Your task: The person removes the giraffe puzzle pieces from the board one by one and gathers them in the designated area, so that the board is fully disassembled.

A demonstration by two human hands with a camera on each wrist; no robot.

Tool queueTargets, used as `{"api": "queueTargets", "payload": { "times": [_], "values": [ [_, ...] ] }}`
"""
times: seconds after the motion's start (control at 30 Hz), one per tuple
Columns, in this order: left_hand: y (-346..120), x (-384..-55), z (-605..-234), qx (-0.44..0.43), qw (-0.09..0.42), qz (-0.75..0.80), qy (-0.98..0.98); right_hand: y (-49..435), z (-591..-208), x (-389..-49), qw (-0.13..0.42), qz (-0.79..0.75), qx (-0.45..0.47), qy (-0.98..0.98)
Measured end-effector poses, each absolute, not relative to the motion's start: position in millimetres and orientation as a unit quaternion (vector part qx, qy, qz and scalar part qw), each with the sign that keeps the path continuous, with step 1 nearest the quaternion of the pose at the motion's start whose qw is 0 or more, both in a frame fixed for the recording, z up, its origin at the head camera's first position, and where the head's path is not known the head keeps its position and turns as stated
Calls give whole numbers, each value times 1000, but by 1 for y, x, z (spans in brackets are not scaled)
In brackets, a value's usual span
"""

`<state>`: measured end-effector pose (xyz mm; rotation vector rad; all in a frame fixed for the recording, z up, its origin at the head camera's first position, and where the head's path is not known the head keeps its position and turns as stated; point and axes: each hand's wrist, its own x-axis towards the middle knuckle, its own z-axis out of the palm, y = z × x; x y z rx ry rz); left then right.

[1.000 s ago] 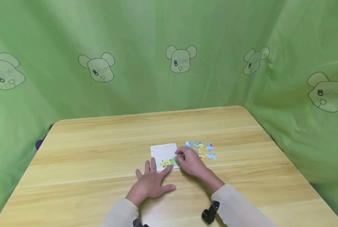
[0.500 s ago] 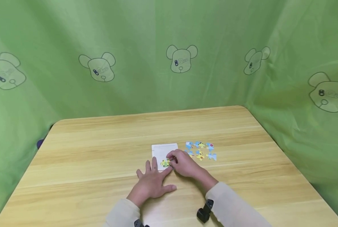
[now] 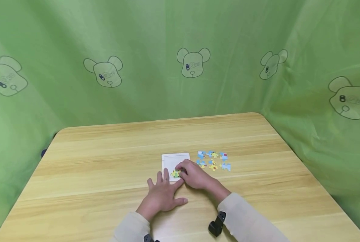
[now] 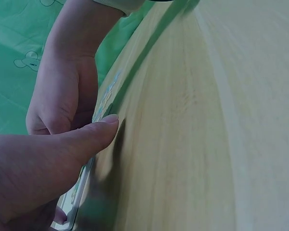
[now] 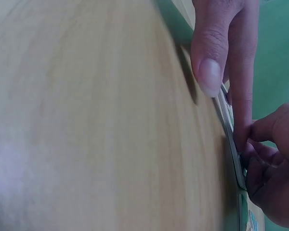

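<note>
A white puzzle tray (image 3: 171, 159) lies on the wooden table, with yellow-and-green puzzle pieces (image 3: 175, 173) along its near side. My left hand (image 3: 163, 195) is spread flat, its fingertips resting over the tray's near-left part and its index finger along the near edge. Curled over the tray's near-right part, my right hand (image 3: 194, 174) pinches at a puzzle piece, which its fingers mostly cover. Close to the left index fingertip, the bent right hand (image 5: 279, 166) shows in the right wrist view. The left thumb (image 4: 86, 140) stretches out in the left wrist view.
Several loose blue and yellow puzzle pieces (image 3: 213, 166) lie flat right of the tray. Behind and beside the wooden table (image 3: 107, 154) hangs a green curtain (image 3: 149, 90) with bear-head prints. Black wrist cameras (image 3: 216, 227) sit at the sleeves.
My right hand has moved left and slightly nearer over the tray, covering the green part of the row and uncovering loose pieces behind it. The left hand has barely shifted.
</note>
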<state>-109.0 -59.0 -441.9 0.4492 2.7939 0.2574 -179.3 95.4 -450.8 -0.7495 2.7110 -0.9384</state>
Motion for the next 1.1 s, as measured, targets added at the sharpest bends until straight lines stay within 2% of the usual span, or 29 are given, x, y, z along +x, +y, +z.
{"api": "queueTargets", "payload": {
  "times": [0.53, 1.1],
  "values": [
    [-60, -109, -445, 164, 140, 74, 974, 95, -453, -178, 86, -324, -259, 906],
    [-61, -111, -446, 164, 154, 73, 972, 93, -454, -177, 88, -338, -230, 909]
  ]
}}
